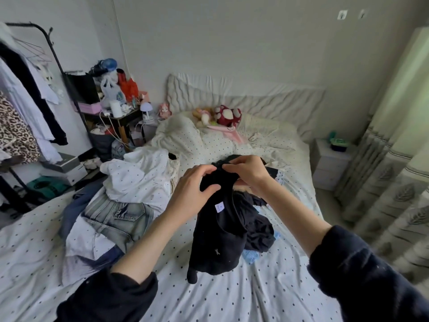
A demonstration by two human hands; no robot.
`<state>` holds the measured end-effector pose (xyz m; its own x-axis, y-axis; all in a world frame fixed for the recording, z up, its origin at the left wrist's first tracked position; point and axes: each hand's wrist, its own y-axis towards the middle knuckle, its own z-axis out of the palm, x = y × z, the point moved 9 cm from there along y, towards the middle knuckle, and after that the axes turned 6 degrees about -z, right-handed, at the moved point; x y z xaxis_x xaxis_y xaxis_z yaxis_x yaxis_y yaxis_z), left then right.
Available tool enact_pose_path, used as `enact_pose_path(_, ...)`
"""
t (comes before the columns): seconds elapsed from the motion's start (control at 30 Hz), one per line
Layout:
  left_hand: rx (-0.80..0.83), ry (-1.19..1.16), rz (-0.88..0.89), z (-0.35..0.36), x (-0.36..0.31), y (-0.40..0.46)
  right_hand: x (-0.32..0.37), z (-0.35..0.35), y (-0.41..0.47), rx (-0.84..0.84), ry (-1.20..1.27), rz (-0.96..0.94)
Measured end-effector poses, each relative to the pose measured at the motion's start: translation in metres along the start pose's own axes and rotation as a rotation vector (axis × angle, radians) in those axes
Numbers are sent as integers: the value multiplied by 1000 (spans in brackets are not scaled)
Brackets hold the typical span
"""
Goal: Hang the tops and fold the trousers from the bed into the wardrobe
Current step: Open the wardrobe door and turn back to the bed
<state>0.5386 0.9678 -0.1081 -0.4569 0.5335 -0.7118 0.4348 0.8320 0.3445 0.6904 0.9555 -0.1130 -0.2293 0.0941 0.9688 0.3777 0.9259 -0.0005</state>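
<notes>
Fingers [210,171] of both hands curled, pinching black top [218,231] at upper edge, rest hanging below over bed [232,298].

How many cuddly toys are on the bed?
2 that I can tell: a red and white toy and a yellow and pink one beside it near the headboard. More may be hidden.

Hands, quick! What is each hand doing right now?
Left hand: grips the black garment near its top.
Right hand: pinches the same garment's top edge.

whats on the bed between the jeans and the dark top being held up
In the head view, only bare polka-dot sheet lies between the jeans and the dark top; the left forearm crosses above it.
</notes>
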Motion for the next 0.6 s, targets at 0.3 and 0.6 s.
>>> enact_pose_path(0.3,110,-196,-240,11,15,16,13,-1,-12,127,-215,-223)
enact_pose_path(0.6,-33,-240,-181,-29,3,22,-52,12,-27,377,-83,-141)
